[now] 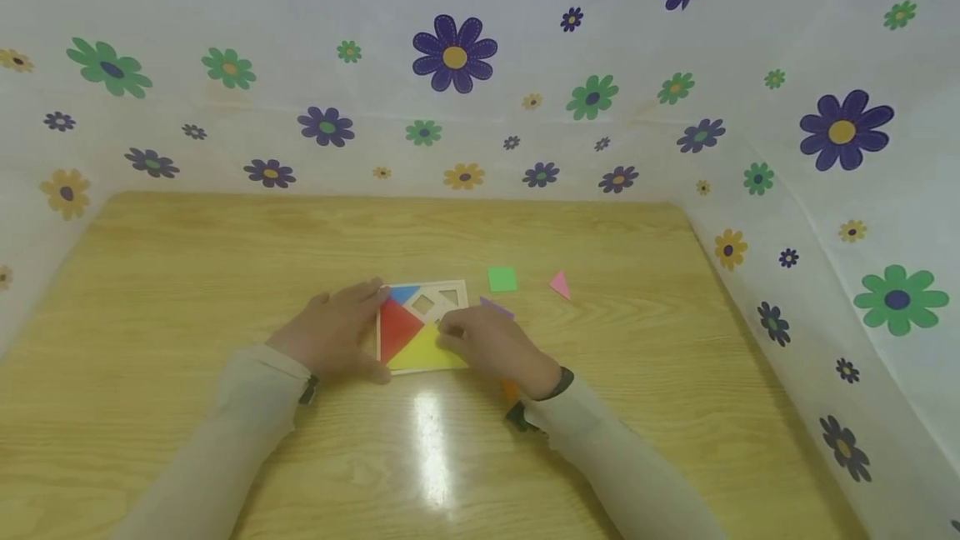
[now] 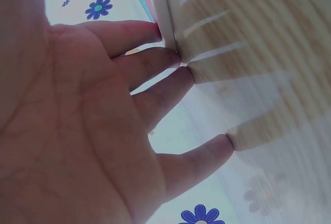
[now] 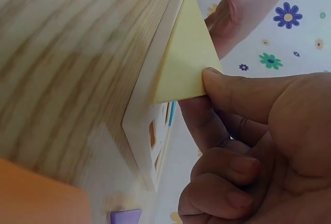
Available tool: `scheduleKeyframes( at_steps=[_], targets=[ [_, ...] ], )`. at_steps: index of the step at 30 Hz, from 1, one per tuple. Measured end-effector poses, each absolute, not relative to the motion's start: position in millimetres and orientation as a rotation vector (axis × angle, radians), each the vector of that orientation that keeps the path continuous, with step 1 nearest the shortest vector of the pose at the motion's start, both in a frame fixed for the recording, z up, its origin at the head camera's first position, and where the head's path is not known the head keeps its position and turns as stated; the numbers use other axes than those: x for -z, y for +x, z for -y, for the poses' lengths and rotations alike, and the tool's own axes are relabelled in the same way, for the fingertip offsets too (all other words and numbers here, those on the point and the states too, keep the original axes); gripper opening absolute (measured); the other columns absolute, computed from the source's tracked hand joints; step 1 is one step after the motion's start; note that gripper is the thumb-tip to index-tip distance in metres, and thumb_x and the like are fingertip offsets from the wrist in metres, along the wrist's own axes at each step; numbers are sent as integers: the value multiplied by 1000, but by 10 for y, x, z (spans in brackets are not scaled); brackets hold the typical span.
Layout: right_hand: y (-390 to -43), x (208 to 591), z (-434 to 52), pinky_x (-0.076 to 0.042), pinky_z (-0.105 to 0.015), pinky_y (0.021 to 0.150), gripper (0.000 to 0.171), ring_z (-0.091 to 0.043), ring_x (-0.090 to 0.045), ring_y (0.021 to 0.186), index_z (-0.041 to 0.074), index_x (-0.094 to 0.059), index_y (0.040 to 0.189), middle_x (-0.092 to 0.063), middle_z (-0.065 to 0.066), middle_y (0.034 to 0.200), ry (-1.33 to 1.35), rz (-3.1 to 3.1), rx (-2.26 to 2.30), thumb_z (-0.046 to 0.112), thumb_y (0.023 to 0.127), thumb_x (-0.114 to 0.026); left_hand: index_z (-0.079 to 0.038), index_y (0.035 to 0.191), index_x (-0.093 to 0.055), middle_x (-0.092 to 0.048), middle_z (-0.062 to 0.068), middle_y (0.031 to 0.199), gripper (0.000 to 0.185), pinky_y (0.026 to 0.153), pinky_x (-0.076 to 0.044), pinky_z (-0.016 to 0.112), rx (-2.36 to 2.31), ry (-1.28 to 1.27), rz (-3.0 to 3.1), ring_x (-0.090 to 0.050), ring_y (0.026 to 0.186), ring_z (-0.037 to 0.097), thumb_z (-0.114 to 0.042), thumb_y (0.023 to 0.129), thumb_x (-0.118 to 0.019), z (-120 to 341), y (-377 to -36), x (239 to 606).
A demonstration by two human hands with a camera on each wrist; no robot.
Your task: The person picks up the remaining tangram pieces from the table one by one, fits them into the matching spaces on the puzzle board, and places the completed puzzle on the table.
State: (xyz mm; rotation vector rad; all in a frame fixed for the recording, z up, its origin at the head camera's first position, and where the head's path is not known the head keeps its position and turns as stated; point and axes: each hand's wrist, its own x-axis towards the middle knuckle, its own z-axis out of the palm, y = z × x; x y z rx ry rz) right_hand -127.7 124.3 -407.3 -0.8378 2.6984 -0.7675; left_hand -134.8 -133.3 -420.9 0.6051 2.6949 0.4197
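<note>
A wooden tangram board (image 1: 459,288) lies on the table between my hands. Set in it are a red triangle (image 1: 399,330) and a blue triangle (image 1: 402,293), beside empty cut-outs at its upper right. My right hand (image 1: 498,344) pinches a yellow triangle (image 3: 183,61) at one corner between thumb and index finger. That triangle is tilted, its edge along the board's near rim and the held corner raised off the frame. My left hand (image 1: 333,327) spreads along the board's left side, fingers nearly straight, with fingertips (image 2: 227,141) at the tabletop and the board's edge.
Beyond the board's right side lie a green square (image 1: 502,279) and a pink triangle (image 1: 561,285). A purple piece (image 1: 497,307) sits close to the board, partly behind my right hand. Under my right wrist shows an orange piece (image 1: 511,391). Flower-printed cloth (image 1: 285,23) walls the table.
</note>
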Motion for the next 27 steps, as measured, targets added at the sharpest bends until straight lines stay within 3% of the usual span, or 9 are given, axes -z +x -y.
scheduleKeyframes(
  at_steps=[2, 5, 10, 22, 25, 27],
  targets=[
    [-1277, 4088, -1245, -42, -48, 109, 26, -6, -41, 60, 15, -57, 77, -48, 8, 68, -839, -2690, 776, 15, 100, -68, -10, 164, -29, -24, 10, 171, 116, 121, -24, 66, -421, 603, -2695, -24, 156, 35, -61, 75, -84, 1330, -1344, 4211],
    [-1280, 4103, -1249, -42, -35, 85, 31, -5, -35, 59, 15, -50, 74, -36, 9, 65, -837, -2681, 777, 15, 100, -67, -10, 164, -29, -24, 11, 171, 115, 121, -23, 66, -417, 603, -2693, -24, 156, 35, -61, 76, -83, 1330, -1336, 4210],
    [-1283, 4113, -1242, -35, -25, 66, 27, -6, -37, 61, 14, -53, 77, -39, 7, 68, -830, -2666, 766, 14, 101, -66, -9, 163, -29, -24, 10, 171, 109, 121, -23, 67, -393, 613, -2709, -24, 157, 34, -67, 82, -74, 1327, -1328, 4206],
    [-1268, 4109, -1236, -36, -21, 61, 12, -8, -43, 65, 11, -64, 91, -49, 5, 75, -797, -2618, 761, 15, 102, -65, -9, 163, -32, -25, 10, 171, 105, 121, -21, 67, -439, 599, -2708, -24, 157, 34, -63, 83, -74, 1320, -1326, 4211],
    [-1271, 4114, -1237, -44, -26, 69, 9, -10, -48, 68, 12, -65, 95, -56, 3, 80, -759, -2642, 778, 16, 103, -64, -9, 163, -32, -25, 10, 171, 103, 121, -22, 68, -439, 610, -2714, -24, 156, 34, -64, 85, -72, 1331, -1348, 4241],
    [-1274, 4120, -1238, -51, -32, 88, 8, -11, -53, 73, 12, -67, 98, -63, 4, 86, -733, -2678, 782, 17, 103, -64, -9, 163, -32, -26, 10, 170, 101, 120, -23, 69, -440, 620, -2717, -25, 156, 34, -64, 87, -70, 1340, -1361, 4253]
  ],
)
